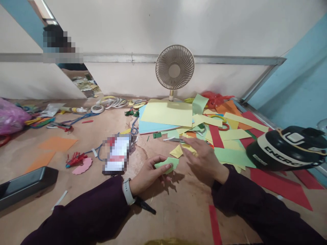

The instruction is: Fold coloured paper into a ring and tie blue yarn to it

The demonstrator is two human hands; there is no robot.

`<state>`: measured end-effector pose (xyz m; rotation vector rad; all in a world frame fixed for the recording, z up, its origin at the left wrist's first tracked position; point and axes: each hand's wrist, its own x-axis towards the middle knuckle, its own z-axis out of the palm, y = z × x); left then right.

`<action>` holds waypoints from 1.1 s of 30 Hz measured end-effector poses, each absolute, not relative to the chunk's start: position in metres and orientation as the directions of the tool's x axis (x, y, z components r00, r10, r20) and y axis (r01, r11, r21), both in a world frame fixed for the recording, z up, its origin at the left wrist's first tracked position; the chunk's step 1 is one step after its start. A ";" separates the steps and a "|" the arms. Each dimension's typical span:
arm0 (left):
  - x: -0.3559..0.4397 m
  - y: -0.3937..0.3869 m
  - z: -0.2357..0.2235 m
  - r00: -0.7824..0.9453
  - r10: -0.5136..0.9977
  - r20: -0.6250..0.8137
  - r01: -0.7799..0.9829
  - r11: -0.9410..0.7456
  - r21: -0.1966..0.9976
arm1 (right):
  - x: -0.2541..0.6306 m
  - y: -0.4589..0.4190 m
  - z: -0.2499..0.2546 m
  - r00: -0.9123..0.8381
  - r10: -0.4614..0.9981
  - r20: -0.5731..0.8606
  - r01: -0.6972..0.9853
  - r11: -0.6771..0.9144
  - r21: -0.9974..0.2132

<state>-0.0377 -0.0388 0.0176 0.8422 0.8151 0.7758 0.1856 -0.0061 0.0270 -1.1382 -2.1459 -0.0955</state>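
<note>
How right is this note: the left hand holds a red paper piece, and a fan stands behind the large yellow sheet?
Not quite: the head view shows that the paper piece in the left hand is light green, not red. The fan does stand behind the large yellow sheet.

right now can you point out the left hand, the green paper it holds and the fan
Left hand point(147, 173), head view: middle of the hand.
Green paper point(174, 162), head view: its uncovered upper part.
Fan point(174, 70), head view: round central hub.
</note>
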 end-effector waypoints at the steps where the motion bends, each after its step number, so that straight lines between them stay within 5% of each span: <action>1: -0.038 -0.038 0.018 0.462 0.836 -0.297 -0.244 0.441 0.864 | 0.192 -0.002 0.031 -0.329 0.702 0.632 0.789 0.572 -0.225; 4: -0.038 -0.038 0.019 0.453 0.841 -0.296 -0.236 0.433 0.870 | 0.217 0.013 0.039 -0.259 0.749 0.610 0.887 0.435 -0.158; 13: -0.036 -0.039 0.020 0.421 0.842 -0.337 -0.271 0.472 0.839 | 0.244 0.026 0.041 -0.303 0.925 0.229 0.950 0.311 0.000; 22: -0.035 -0.042 0.024 0.467 0.829 -0.308 -0.322 0.483 0.814 | 0.241 0.012 0.071 -0.163 0.903 0.398 0.865 0.325 -0.383; 28: -0.037 -0.041 0.013 0.470 0.825 -0.314 -0.312 0.488 0.815 | 0.220 0.004 0.057 -0.500 0.845 0.189 0.732 0.529 -0.429; 33: -0.037 -0.040 0.013 0.483 0.817 -0.316 -0.271 0.483 0.833 | 0.206 -0.005 0.057 -0.573 0.800 0.181 0.662 0.581 -0.473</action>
